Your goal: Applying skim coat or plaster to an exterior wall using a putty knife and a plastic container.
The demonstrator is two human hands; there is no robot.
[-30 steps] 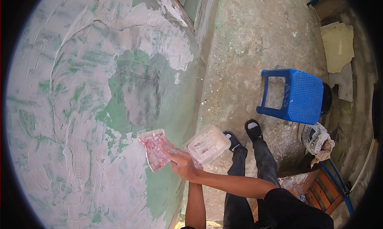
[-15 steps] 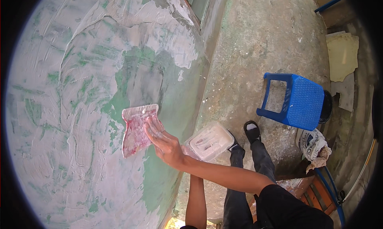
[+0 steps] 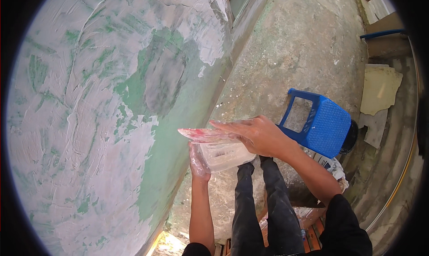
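In the lower middle of the frame, the right hand (image 3: 263, 134) is clamped on a flat spreader (image 3: 201, 134), its fingers stretched along the upper face. The spreader is seen nearly edge-on, pinkish red with whitish smears, and spans the upper part of a clear plastic tub (image 3: 230, 158); whether the two touch is hard to tell from this angle. The left hand (image 3: 198, 161), coated with pale paste, grips the tub at its left side. Whitish material shows through the tub's wall.

The left half of the frame is filled by a wall (image 3: 154, 175), green under rough white-grey streaks, with a grey patch (image 3: 165, 79) near its right edge. At the lower centre, below the tub, are the person's dark trousers (image 3: 250, 211).

Beyond them, right of centre, a blue plastic stool (image 3: 330, 124) lies tipped on its side on the stained concrete floor (image 3: 281, 64). A black round object (image 3: 350, 137) sits just behind it, and a white sack (image 3: 335, 168) sits below, partly hidden by the right forearm. Farther off, at the right, a pale yellowish sheet (image 3: 380, 91) rests near a grey piece (image 3: 374, 127).
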